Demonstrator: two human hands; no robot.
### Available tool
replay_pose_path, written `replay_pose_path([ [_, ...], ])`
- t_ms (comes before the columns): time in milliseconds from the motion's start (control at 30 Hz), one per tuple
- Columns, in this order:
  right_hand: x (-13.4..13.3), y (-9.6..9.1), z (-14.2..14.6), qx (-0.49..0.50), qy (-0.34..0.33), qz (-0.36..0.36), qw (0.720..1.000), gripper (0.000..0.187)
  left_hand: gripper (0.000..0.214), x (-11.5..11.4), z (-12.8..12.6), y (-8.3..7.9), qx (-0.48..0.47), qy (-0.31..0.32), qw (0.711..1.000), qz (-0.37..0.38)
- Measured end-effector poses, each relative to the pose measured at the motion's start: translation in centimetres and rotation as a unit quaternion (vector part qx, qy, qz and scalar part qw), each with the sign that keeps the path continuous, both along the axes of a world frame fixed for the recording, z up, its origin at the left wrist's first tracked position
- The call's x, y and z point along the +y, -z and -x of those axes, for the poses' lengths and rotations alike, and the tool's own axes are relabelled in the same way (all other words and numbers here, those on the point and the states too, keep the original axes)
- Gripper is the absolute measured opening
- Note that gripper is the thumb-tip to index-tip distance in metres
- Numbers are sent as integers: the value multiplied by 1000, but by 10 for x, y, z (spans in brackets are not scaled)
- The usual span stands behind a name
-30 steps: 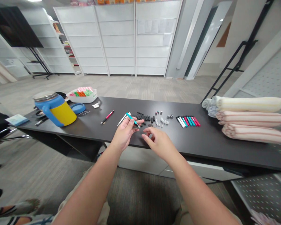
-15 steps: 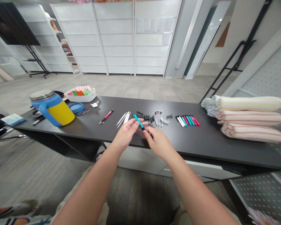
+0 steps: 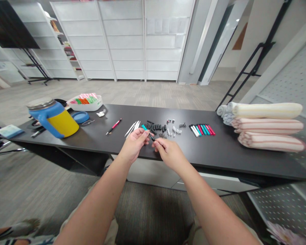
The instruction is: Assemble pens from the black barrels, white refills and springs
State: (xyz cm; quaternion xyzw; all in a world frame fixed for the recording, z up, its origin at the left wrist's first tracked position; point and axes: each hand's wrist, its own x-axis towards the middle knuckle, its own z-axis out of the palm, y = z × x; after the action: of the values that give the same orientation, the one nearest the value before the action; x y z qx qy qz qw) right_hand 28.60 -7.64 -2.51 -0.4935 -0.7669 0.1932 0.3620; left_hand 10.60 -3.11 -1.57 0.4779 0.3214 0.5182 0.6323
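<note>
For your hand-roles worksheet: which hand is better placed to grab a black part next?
Probably the right hand: it only pinches the tip of the teal pen, nearer the black parts, while the left hand grips the barrel.

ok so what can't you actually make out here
All in the head view.
Hidden: tip of the teal pen, covered by the fingers of the right hand; the left hand holds its barrel.
Too small to identify: the black parts and silver parts on the table.
Too far to read: papers on the white cabinet.
Cut by the bottom edge: the flower.
</note>
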Motion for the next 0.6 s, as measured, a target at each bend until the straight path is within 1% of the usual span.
replay_pose_path([
  [133, 0, 1, 2, -27, 8, -14, 1000, 27, 37, 2, -4, 2, 4, -22, 1000, 3],
  [233, -1, 2, 3, -37, 28, -28, 999, 24, 39, 3, -7, 4, 8, -54, 999, -5],
  [300, -1, 2, 4, -41, 41, -33, 998, 23, 39, 3, -8, 5, 9, -61, 998, -7],
  [400, -2, 1, 4, -36, 45, -33, 998, 23, 37, 1, -7, 3, -1, -48, 999, -1],
  [500, -2, 0, 3, -28, 37, -27, 999, 23, 50, 1, -4, 1, -9, -18, 1000, 0],
  [533, -2, 0, 3, -26, 37, -24, 999, 23, 49, 1, -3, 1, -9, -9, 1000, -3],
  [600, -2, 0, 3, -23, 39, -17, 999, 23, 41, 2, -1, 3, -9, -4, 1000, -8],
])
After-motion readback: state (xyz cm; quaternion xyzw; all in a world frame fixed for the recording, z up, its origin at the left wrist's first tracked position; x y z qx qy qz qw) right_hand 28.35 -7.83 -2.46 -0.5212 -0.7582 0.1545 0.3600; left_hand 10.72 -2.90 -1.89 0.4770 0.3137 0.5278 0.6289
